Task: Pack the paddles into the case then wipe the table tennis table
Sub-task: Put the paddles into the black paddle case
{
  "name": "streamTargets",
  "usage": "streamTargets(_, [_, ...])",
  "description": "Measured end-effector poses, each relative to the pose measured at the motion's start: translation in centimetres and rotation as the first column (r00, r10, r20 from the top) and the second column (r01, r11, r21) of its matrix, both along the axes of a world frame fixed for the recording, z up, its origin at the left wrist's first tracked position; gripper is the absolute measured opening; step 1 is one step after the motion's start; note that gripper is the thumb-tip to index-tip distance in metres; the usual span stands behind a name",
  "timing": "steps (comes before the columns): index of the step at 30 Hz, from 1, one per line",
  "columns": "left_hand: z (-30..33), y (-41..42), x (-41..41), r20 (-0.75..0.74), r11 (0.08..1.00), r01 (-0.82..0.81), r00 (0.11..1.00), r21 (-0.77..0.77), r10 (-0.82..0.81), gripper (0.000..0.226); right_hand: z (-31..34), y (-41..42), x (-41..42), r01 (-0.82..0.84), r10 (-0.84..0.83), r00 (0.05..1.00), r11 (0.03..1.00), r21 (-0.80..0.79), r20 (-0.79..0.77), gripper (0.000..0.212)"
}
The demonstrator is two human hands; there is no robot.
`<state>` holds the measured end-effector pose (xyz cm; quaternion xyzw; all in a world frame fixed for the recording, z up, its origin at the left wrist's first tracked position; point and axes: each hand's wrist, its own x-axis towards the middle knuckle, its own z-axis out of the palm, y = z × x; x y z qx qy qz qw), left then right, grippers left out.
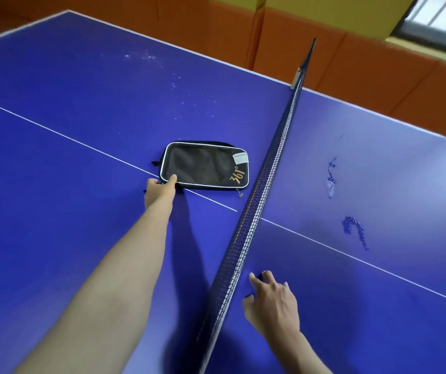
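While the right hand [271,306] rests spread and flat on the blue table [81,252] just beside the net [256,211], holding nothing, the left hand [159,191] reaches farther out; its grip pinches the near corner of the black case [205,166], which lies flat across the white centre line [54,130], near the net.

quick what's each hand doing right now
Left hand: grips the near corner of the black case.
Right hand: open, fingers spread and resting on the table beside the net.
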<state>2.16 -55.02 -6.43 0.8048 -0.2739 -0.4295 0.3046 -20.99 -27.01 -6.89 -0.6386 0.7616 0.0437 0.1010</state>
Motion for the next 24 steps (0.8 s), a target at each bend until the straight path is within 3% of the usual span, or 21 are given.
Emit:
streamTargets(4, [-0.1, -0.3, -0.5, -0.013, 0.995, -0.095, 0.995, 0.029, 0.096, 0.026, 0.8, -0.4, 0.5, -0.010, 0.010, 1.000, 1.000, -0.027, 0.002, 0.031])
streamTargets(8, [0.2, 0.6, -0.8, -0.056, 0.981, -0.194, 0.979, 0.022, 0.194, 0.035, 0.7, 0.5, 0.3, -0.082, 0.078, 0.996, 0.994, -0.073, -0.046, 0.042])
streamTargets(12, [0.5, 0.8, 0.0, -0.045, 0.990, -0.116, 0.992, 0.076, 0.120, 0.028, 1.0, 0.5, -0.1, -0.094, 0.094, 0.994, 0.996, 0.003, -0.050, 0.048])
streamTargets(16, [1.1, 2.9, 0.3, -0.252, 0.984, -0.177, 0.952, 0.010, 0.174, 0.017, 2.8, -0.2, -0.2, -0.094, 0.102, 0.994, 0.979, 0.183, -0.038, 0.058])
streamTargets(20, [2.1, 8.5, -0.2, -0.580, 0.943, -0.318, 0.788, -0.093, 0.208, 0.026, 3.6, 0.0, 0.0, -0.074, 0.070, 0.997, 0.965, 0.252, 0.024, 0.058])
streamTargets(24, [2.6, 16.1, 0.1, -0.617, 0.900, -0.416, 0.745, -0.130, 0.255, 0.036, 4.3, 1.1, -1.2, -0.019, -0.075, 0.940, 0.963, 0.268, 0.334, 0.047])
